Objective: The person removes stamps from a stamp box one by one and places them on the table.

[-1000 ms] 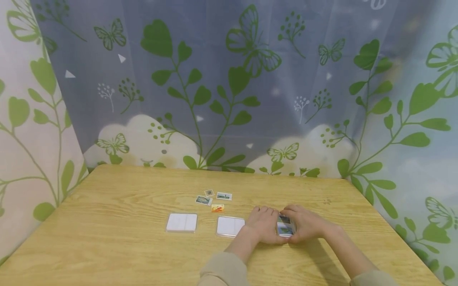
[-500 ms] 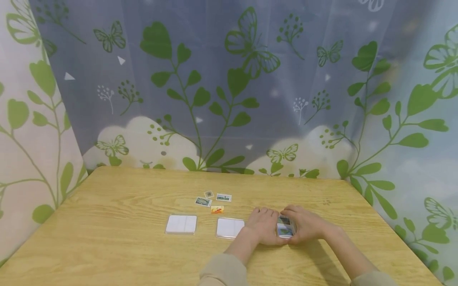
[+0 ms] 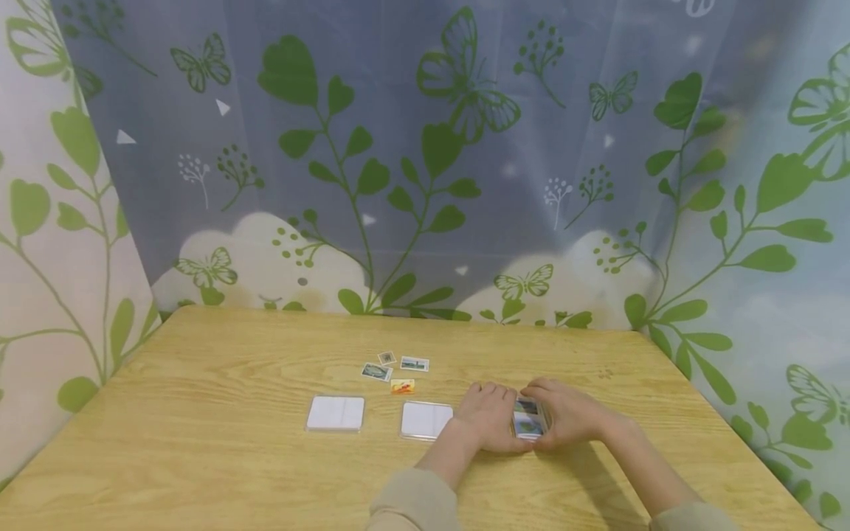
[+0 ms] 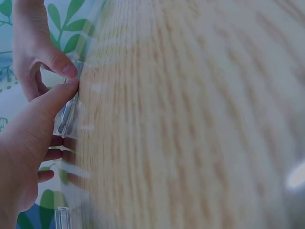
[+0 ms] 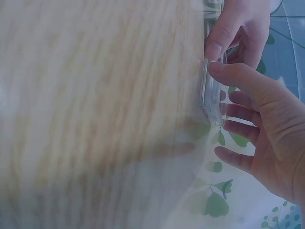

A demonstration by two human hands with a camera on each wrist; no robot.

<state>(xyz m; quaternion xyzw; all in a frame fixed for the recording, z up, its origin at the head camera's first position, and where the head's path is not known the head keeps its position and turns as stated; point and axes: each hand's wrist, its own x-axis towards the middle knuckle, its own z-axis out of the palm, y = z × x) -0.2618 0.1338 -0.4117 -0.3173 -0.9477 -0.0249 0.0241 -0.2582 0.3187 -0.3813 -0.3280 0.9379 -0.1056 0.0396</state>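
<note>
A small clear plastic case (image 3: 529,425) with stamp-like pictures inside lies on the table at the right, between my two hands. My left hand (image 3: 488,418) holds its left side, thumb at the near edge and fingers toward the far edge. On the other side my right hand (image 3: 571,414) grips it in the same way. Both thumbs meet along the near edge of the case (image 5: 209,98) in the right wrist view. Left of my hands are a second flat case with a white insert (image 3: 425,420), partly behind my left wrist, and a third one (image 3: 335,413).
Behind the cases lie several loose stamps: a yellow one (image 3: 402,386), a green one (image 3: 377,372), a wide one (image 3: 415,363) and a small one (image 3: 387,358). The wooden table (image 3: 219,457) ends at a patterned curtain (image 3: 398,184) behind and at both sides.
</note>
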